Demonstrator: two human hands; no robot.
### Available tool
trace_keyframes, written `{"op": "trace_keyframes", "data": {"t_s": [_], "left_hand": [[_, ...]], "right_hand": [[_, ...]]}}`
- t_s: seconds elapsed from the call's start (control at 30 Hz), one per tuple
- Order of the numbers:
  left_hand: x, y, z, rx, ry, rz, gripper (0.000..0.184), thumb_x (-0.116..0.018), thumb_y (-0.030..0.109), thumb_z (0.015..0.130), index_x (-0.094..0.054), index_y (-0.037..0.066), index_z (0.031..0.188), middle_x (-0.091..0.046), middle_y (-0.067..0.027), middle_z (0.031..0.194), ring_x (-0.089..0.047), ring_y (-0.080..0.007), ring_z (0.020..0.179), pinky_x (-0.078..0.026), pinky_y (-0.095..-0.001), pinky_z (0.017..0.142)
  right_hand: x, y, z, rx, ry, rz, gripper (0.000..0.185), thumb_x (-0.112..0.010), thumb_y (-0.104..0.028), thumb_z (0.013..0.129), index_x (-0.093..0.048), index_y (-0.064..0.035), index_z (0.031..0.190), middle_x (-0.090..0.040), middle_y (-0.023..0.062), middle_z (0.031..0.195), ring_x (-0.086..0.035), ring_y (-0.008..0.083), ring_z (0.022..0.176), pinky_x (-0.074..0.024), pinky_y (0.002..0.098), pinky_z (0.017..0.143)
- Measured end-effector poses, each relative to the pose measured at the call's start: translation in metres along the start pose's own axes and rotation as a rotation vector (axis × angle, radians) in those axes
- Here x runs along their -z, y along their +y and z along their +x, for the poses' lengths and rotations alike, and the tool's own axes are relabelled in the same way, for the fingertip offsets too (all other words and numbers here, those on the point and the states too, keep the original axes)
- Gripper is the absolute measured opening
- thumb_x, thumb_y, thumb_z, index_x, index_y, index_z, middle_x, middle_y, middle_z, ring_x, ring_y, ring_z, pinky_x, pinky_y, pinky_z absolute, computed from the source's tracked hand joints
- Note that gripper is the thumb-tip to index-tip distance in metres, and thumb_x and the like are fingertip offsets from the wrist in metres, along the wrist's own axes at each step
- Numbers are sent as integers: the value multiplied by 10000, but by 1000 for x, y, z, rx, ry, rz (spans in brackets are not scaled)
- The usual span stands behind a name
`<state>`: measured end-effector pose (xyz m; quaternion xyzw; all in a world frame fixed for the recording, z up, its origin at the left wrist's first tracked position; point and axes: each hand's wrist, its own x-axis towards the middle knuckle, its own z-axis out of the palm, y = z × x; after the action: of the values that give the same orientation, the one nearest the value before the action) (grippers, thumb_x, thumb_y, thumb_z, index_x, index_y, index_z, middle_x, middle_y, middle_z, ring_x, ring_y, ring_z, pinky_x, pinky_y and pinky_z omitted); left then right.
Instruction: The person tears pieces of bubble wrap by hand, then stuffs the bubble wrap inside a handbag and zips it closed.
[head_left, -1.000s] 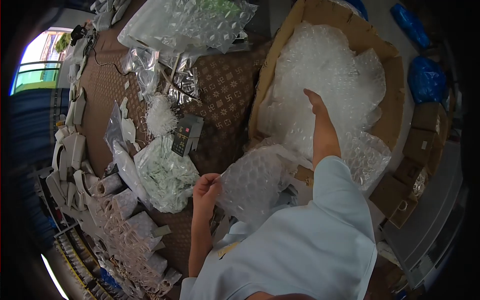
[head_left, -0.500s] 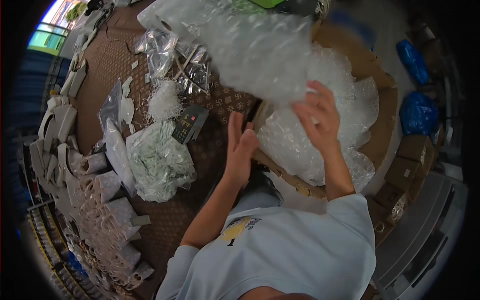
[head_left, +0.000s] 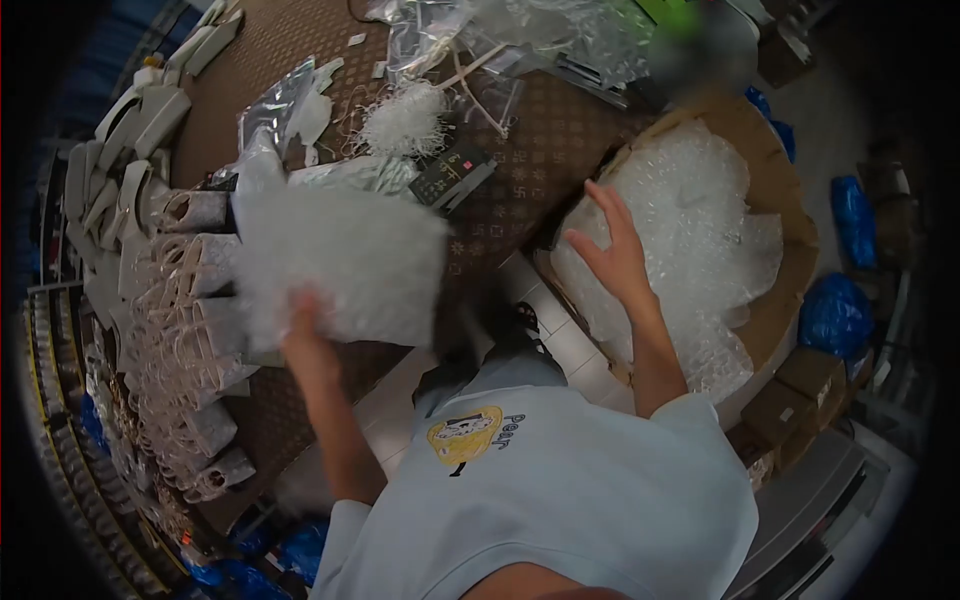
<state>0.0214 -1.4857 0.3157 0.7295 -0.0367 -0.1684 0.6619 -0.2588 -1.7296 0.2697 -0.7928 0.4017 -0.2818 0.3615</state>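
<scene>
My left hand [head_left: 312, 335] grips a sheet of bubble wrap [head_left: 345, 262] by its lower edge, above the left part of the table. The sheet is smeared by motion and covers most of the clear plastic lying behind it. My right hand [head_left: 618, 250] has its fingers apart and holds nothing. It hovers at the near-left side of a large cardboard box [head_left: 785, 190] filled with more bubble wrap [head_left: 690, 200]. Beyond the held sheet lies a dark printed card [head_left: 452, 178], with a bundle of white string [head_left: 405, 120] behind it.
Rows of grey paper bags with handles [head_left: 208, 335] line the brown patterned table's [head_left: 540, 120] left side. Pale curved pieces [head_left: 150, 125] are piled farther back. Clear plastic packaging [head_left: 590, 40] lies at the table's far side. Blue bags [head_left: 838, 315] and small cartons [head_left: 790, 400] stand at right.
The bubble wrap has moved from the box side to the left, now in my left hand. My right hand has let go of it. The view has shifted too.
</scene>
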Motion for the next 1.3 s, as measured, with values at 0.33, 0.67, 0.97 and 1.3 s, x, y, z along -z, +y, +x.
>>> {"op": "trace_keyframes", "data": {"t_s": [0.33, 0.67, 0.97, 1.3], "left_hand": [[133, 59, 102, -107, 362, 1130, 513, -545, 181, 857, -362, -44, 1279, -515, -166, 1159, -505, -278, 1057, -456, -419, 816], [-99, -47, -71, 334, -917, 140, 611, -601, 181, 816, -328, 31, 1342, -404, -166, 1317, -439, -190, 1153, -419, -279, 866], [-74, -73, -37, 558, -786, 237, 247, -580, 95, 789, -591, 37, 1029, -619, -54, 909, -590, -140, 795, -475, -280, 697], [-78, -70, -28, 506, -664, 287, 293, -610, 95, 770, -584, 37, 1056, -612, -55, 930, -584, -157, 840, -469, -288, 707]], "right_hand": [[-58, 144, -89, -1083, -477, 340, 995, -703, -463, 674, -174, -7, 1383, -348, 191, 1358, -371, 296, 1229, -345, 343, 969], [-89, -23, -93, 24, -74, 336, 479, -701, -356, 685, -578, -68, 1047, -617, 137, 896, -579, 304, 880, -443, 394, 789], [-39, -34, -95, 61, -257, 685, 233, -637, -165, 805, -615, -60, 1011, -631, 82, 965, -600, 194, 872, -460, 299, 722], [134, 223, -177, -1086, -175, -880, 695, -679, -368, 672, -443, -83, 1261, -529, 158, 1192, -483, 310, 1125, -406, 377, 914]]}}
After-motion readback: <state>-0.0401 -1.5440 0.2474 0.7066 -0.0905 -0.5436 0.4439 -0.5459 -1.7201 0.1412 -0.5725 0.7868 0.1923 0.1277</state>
